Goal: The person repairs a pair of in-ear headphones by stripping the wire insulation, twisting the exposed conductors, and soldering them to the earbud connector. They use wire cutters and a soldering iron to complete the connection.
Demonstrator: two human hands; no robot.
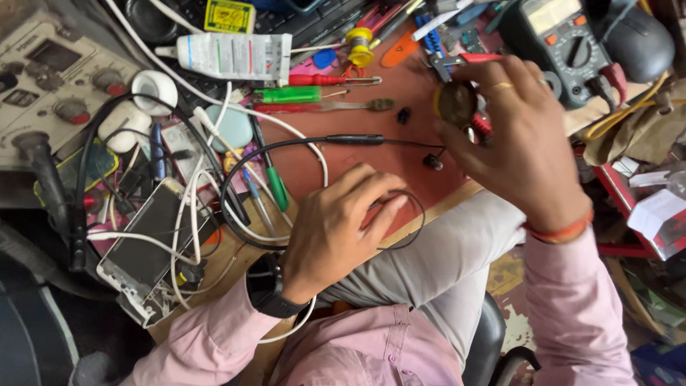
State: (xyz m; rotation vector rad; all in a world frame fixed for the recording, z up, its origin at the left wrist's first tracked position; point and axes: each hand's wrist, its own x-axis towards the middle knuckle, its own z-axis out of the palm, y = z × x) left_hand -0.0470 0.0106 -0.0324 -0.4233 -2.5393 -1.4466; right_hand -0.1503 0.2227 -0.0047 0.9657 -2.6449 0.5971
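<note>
My right hand (525, 139) is raised over the far right of the red-brown mat (314, 168), fingers curled, pinching a small round disc (457, 102), dull brown w/ a yellow rim. Left hand (336, 225) lies palm-down at the mat's near edge, fingers bent and pressed together on the thin black cable (300, 143), which loops to a tiny earbud (433, 161). Smooth white tube (232, 55) and green-handled screwdriver (289, 94) lie far left; dark multimeter (564, 43) far right, behind my knuckles.
</note>
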